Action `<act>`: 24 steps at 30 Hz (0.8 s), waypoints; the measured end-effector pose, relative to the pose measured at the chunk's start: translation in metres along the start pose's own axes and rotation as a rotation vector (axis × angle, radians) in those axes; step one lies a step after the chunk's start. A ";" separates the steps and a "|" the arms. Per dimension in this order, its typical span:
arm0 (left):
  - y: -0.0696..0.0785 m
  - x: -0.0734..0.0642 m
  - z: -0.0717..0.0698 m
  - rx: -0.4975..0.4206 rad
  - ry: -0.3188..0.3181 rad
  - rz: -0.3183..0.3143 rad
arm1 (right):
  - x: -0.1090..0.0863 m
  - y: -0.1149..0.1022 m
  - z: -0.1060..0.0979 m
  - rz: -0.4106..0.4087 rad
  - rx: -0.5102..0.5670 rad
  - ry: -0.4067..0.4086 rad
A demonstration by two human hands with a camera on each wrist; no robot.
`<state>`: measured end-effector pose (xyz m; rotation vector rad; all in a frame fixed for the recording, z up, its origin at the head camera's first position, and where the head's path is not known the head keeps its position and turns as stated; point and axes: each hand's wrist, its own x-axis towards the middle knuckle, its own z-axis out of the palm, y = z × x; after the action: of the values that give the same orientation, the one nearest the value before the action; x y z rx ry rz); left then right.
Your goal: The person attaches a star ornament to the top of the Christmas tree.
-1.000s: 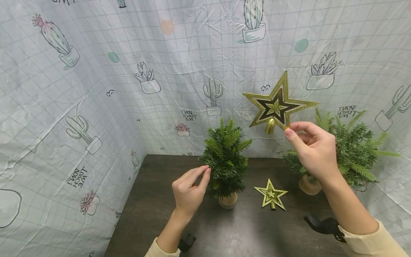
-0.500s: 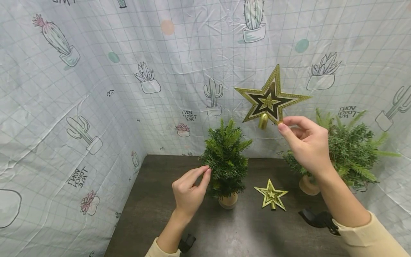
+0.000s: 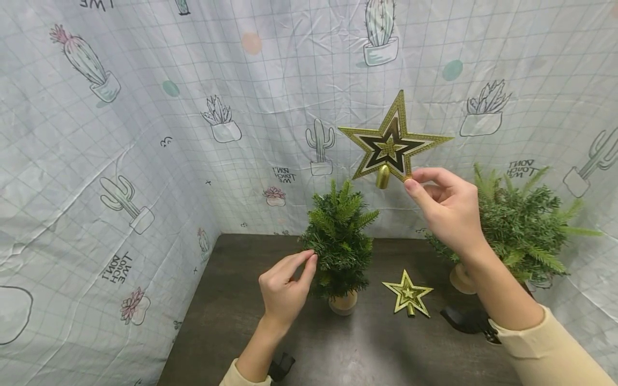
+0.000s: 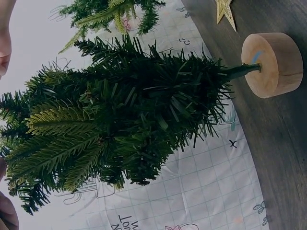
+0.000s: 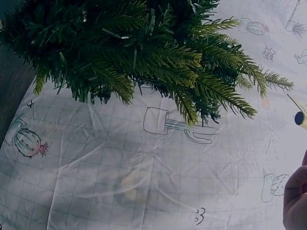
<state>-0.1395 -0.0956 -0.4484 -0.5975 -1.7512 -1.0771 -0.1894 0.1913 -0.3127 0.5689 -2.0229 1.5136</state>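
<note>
In the head view, a small green Christmas tree (image 3: 340, 241) with a round wooden base (image 3: 343, 304) stands upright on the dark table. At its left side my left hand (image 3: 285, 281) pinches the outer needles between thumb and fingers. My right hand (image 3: 449, 209) pinches the lower right point of a large gold star tree topper (image 3: 388, 146), held upright above and right of the tree's tip. Its gold socket (image 3: 383, 177) hangs apart from the tree; the right wrist view shows the socket's dark open end (image 5: 300, 118). The left wrist view shows the tree (image 4: 120, 110) from close by.
A smaller gold star topper (image 3: 407, 294) lies flat on the table, right of the tree. Farther right, a second green tree (image 3: 526, 230) stands partly behind my right forearm. A cactus-print curtain (image 3: 270, 107) encloses the table's back and sides. Black straps hang near both wrists.
My right hand has carried the large star topper leftward and slightly up, closer to the tree's tip. The left hand, the tree and the smaller star have stayed in place.
</note>
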 end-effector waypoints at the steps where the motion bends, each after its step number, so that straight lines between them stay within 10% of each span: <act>1: 0.000 0.000 0.000 -0.001 0.000 0.001 | 0.001 0.000 0.001 0.000 -0.004 -0.001; 24: 0.002 0.000 0.000 -0.007 0.004 0.012 | 0.016 -0.009 0.024 0.013 0.060 -0.020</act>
<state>-0.1384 -0.0944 -0.4477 -0.6087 -1.7388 -1.0763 -0.2001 0.1652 -0.3014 0.5986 -2.0054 1.5871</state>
